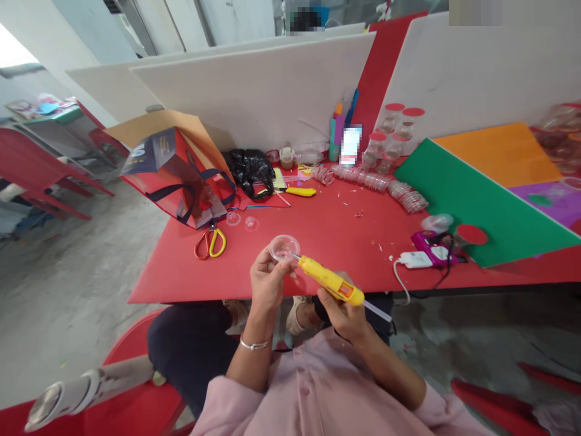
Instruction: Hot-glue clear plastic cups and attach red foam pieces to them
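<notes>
Near the table's front edge, my left hand (267,280) grips a small clear plastic cup (284,246) by its side, with the round opening facing up toward me. My right hand (344,312) is wrapped round a yellow glue gun (329,280), and a whitish glue stick (377,310) juts from its rear end. The gun's metal tip reaches the cup's rim or inside; whether it touches cannot be made out. On the table left of my hands lie scissors (211,242) with one red and one yellow handle, and two clear plastic discs (251,224).
On the red table (181,275) stand a paper bag (181,163) at left and a black plastic bag (249,166). A yellow-handled cutter (299,191) lies mid-table. Stacked clear cups (376,181) run rightward. A white plug (414,260) with cable sits by a purple power strip (429,242).
</notes>
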`<control>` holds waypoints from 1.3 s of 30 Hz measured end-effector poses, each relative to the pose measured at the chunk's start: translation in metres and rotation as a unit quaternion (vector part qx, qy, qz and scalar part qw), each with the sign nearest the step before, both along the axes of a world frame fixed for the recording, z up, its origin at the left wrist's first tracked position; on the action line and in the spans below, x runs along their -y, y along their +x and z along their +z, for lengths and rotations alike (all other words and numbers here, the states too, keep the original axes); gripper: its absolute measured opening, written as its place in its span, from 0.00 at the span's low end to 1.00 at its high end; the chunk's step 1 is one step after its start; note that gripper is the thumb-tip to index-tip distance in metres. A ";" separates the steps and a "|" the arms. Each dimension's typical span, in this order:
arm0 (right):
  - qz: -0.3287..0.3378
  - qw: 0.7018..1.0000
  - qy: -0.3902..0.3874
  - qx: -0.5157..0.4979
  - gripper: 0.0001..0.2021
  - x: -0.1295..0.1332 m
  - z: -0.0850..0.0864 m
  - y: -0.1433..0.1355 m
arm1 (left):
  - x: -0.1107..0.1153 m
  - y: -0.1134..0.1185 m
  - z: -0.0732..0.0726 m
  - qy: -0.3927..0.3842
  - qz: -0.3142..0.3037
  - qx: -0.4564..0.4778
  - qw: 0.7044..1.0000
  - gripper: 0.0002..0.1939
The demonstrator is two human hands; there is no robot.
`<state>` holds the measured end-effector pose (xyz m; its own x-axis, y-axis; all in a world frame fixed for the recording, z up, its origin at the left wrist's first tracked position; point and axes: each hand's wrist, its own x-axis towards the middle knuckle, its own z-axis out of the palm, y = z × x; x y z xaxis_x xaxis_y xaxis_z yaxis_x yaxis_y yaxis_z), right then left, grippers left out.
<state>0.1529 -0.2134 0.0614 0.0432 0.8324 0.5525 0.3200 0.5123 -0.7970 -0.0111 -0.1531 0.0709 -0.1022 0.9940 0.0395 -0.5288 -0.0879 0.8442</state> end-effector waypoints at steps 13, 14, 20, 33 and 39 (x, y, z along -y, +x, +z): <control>0.004 1.000 0.008 0.004 0.03 0.003 -0.003 0.000 | 0.002 0.001 0.000 0.002 -0.003 0.006 1.000 0.25; 0.001 1.000 0.010 0.011 0.03 0.005 -0.003 0.000 | 0.003 0.002 0.000 0.003 -0.002 0.007 1.000 0.25; -0.031 0.997 -0.049 -0.046 0.03 0.005 -0.004 0.007 | 0.005 0.007 -0.001 0.035 -0.029 0.032 0.998 0.25; -0.024 0.998 -0.046 -0.044 0.03 0.010 -0.003 0.001 | 0.012 -0.006 -0.002 0.004 -0.071 0.077 0.995 0.24; -0.016 0.998 -0.053 -0.017 0.04 0.012 -0.001 -0.001 | 0.011 -0.003 -0.002 0.006 -0.068 0.052 0.996 0.30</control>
<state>0.1521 -0.2252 0.0607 0.0884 0.8836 0.4598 0.3059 0.4153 -0.8567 -0.0146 -0.1645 0.0690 0.0301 0.9984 0.0470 -0.6210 -0.0182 0.7836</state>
